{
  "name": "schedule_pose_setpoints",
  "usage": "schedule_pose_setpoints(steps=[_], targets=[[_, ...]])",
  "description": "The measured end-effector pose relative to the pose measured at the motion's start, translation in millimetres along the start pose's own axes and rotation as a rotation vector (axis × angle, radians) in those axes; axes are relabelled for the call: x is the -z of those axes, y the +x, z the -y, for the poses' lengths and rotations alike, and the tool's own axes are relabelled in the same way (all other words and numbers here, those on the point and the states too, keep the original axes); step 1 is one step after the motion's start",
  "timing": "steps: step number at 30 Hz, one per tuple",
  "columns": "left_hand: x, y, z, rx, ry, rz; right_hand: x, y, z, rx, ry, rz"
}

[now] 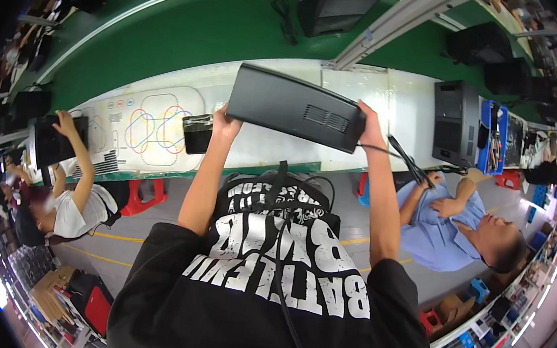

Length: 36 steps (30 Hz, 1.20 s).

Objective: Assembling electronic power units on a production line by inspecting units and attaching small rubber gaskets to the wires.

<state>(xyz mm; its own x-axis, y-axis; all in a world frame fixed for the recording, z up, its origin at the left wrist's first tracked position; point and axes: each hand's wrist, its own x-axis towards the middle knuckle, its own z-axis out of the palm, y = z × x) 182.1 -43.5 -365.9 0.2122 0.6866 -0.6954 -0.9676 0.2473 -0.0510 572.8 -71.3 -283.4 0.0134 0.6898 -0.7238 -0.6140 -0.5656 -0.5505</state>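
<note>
A black box-shaped appliance point(278, 101) with a slotted vent near its right end is held above the white worktop, tilted a little down to the right. My left hand point(226, 124) grips its left end, and my right hand point(369, 124) is closed round its right end. The fingers on the far side are partly hidden by the casing. Beside my right hand, a black power cord point(407, 160) runs off to the right, its far part bundled. A flat black glossy case point(197, 134) lies on the worktop close to my left hand.
Past the white worktop point(416, 113) runs a green conveyor belt point(192, 27) carrying a similar black unit point(336, 7). A metal post point(390, 34) rises at the belt's edge. Another black unit point(455, 123) and a blue bin point(492, 136) stand right. Co-workers sit on both sides.
</note>
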Motion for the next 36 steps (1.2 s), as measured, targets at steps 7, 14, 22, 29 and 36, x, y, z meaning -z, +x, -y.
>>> schedule_pose_setpoints(steps=[7, 14, 22, 29, 36], targets=[[110, 19, -34, 0.121, -0.333, 0.117, -21, -3, -25, 0.098, -0.171, -0.034], [116, -3, -36, 0.043, -0.307, -0.063, 44, -26, -74, 0.173, 1.149, -0.014], [110, -10, -38, 0.097, -0.371, -0.026, 25, -43, -13, -0.015, -0.008, -0.078], [133, -14, -53, 0.044, -0.274, -0.012, -154, 8, 34, 0.401, -1.265, 0.112], [84, -37, -30, -0.091, 0.287, -0.286, -172, 65, 46, 0.659, -1.203, 0.122]])
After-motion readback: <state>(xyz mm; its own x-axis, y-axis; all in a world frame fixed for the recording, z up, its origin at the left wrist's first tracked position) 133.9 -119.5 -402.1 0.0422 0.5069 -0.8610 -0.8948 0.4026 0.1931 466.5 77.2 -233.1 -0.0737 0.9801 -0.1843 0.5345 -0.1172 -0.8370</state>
